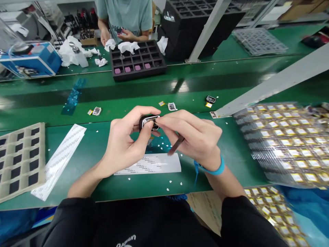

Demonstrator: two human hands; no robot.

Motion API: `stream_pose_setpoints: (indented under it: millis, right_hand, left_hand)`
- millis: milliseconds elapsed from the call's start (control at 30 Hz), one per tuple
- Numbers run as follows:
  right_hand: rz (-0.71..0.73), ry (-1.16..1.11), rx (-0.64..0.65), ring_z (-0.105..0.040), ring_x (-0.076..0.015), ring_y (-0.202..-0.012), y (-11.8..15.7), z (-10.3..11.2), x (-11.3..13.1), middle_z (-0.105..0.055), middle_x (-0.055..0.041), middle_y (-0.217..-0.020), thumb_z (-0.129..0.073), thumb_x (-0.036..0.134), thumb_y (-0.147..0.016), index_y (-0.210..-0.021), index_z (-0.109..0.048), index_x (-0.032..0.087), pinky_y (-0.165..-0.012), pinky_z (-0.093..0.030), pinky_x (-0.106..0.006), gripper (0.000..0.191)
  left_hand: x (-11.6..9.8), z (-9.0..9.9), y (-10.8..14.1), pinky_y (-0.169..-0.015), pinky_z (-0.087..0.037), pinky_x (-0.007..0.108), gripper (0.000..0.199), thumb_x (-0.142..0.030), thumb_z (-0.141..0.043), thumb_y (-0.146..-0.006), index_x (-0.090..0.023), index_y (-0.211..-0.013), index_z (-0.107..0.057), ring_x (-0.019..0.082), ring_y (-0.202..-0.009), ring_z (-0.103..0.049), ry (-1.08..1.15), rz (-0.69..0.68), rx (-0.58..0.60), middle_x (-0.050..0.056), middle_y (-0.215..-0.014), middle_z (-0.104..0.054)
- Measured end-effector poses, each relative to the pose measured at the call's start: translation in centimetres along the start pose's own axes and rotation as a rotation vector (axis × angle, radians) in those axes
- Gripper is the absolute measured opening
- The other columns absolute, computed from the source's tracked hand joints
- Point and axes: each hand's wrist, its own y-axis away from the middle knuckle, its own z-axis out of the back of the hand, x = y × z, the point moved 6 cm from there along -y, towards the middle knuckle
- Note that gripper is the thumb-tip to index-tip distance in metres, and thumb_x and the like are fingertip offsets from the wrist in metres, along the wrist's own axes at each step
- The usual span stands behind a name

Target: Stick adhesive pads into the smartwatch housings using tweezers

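My left hand (131, 137) is closed round a small black watch case (142, 122), thumb on its near edge and fingers behind. Its open face shows the inner parts. At the right rim of the case, my right hand (192, 133) pinches with thumb and forefinger. Dark, flat tweezers (176, 145) lie in that hand, their broad end sticking out below the palm; the tips are hidden by the fingers. Under the hands lies a white printed label sheet (156, 164), beside a blue film (159, 145) dotted with small white bits.
Watch cases with batteries (97, 110), (171, 106), (210, 99) lie along the green belt (123, 97). A beige tray (41, 161) and a label strip (64, 156) are at left; stacked clear trays (288, 144) at right. A slanted post (269, 79) rises nearby. Opposite, a co-worker (125, 17) handles a part behind a black tray (138, 72).
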Motion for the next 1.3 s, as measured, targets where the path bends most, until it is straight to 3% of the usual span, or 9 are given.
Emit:
stream_pose_setpoints:
  millis: [133,300,500,567,800,1000,1300]
  right_hand:
    - [-0.038,-0.135,0.078,-0.078,-0.0111,-0.087,-0.2,-0.5,-1.0,-0.081,0.0031,-0.102,-0.062,0.011,-0.108,-0.117,-0.072,0.027,-0.072,-0.06,-0.022,0.021]
    - [-0.16,-0.227,0.056,-0.078,-0.0097,-0.084,-0.6,-0.8,-2.2,-0.082,0.0037,-0.097,-0.069,0.011,-0.106,-0.106,-0.075,0.024,-0.079,-0.061,-0.02,0.014]
    - [-0.139,-0.16,-0.142,-0.08,-0.0126,-0.084,-0.5,-1.1,-2.3,-0.085,0.0005,-0.098,-0.07,0.008,-0.103,-0.105,-0.079,0.02,-0.073,-0.062,-0.021,0.015]
    - [-0.126,-0.134,-0.153,-0.081,-0.0124,-0.087,-0.4,-1.2,-2.2,-0.085,0.0006,-0.099,-0.064,0.005,-0.105,-0.106,-0.078,0.02,-0.074,-0.061,-0.021,0.021]
    - [-0.058,-0.124,-0.115,-0.083,-0.015,-0.091,-0.5,-0.8,-1.9,-0.085,-0.0002,-0.105,-0.073,0.015,-0.104,-0.114,-0.078,0.021,-0.076,-0.067,-0.023,0.012]
    - [-0.043,-0.075,-0.095,-0.083,-0.0135,-0.094,0.0,-1.6,-2.1,-0.085,0.0034,-0.105,-0.064,0.0,-0.102,-0.116,-0.076,0.023,-0.071,-0.064,-0.021,0.03]
    - [-0.142,-0.055,-0.028,-0.079,-0.0123,-0.078,-0.5,-1.1,-1.7,-0.084,0.0036,-0.093,-0.064,0.017,-0.108,-0.108,-0.077,0.026,-0.072,-0.063,-0.024,0.016]
  left_hand:
    - [0.6,0.1,-0.3,-0.068,-0.068,0.022,0.013,-0.018,-0.065,-0.104,-0.018,-0.112,-0.075,0.014,-0.072,-0.082,0.005,0.035,-0.019,0.0,-0.093,-0.081]
    - [1.5,0.3,-1.1,-0.056,-0.065,0.02,0.005,-0.016,-0.073,-0.096,-0.016,-0.1,-0.076,0.014,-0.063,-0.08,0.036,0.081,-0.034,-0.001,-0.087,-0.078]
    - [2.6,0.1,-1.8,-0.051,-0.068,0.026,0.006,-0.022,-0.079,-0.091,-0.017,-0.093,-0.077,0.019,-0.059,-0.079,0.223,0.293,0.017,0.001,-0.074,-0.077]
    - [2.7,-0.1,-1.8,-0.051,-0.069,0.027,0.009,-0.025,-0.082,-0.09,-0.017,-0.093,-0.077,0.019,-0.057,-0.079,0.262,0.315,0.037,0.001,-0.073,-0.078]
    - [3.1,0.2,-2.0,-0.05,-0.068,0.026,0.014,-0.029,-0.085,-0.089,-0.018,-0.095,-0.077,0.019,-0.056,-0.079,0.312,0.277,-0.012,0.0,-0.071,-0.079]
    - [3.0,0.2,-2.2,-0.049,-0.066,0.024,0.008,-0.022,-0.083,-0.091,-0.016,-0.092,-0.078,0.016,-0.049,-0.075,0.312,0.272,0.022,0.001,-0.072,-0.079]
    - [3.1,0.0,-2.2,-0.046,-0.063,0.021,0.004,-0.019,-0.081,-0.091,-0.016,-0.09,-0.079,0.015,-0.049,-0.075,0.222,0.178,0.023,-0.002,-0.068,-0.075]
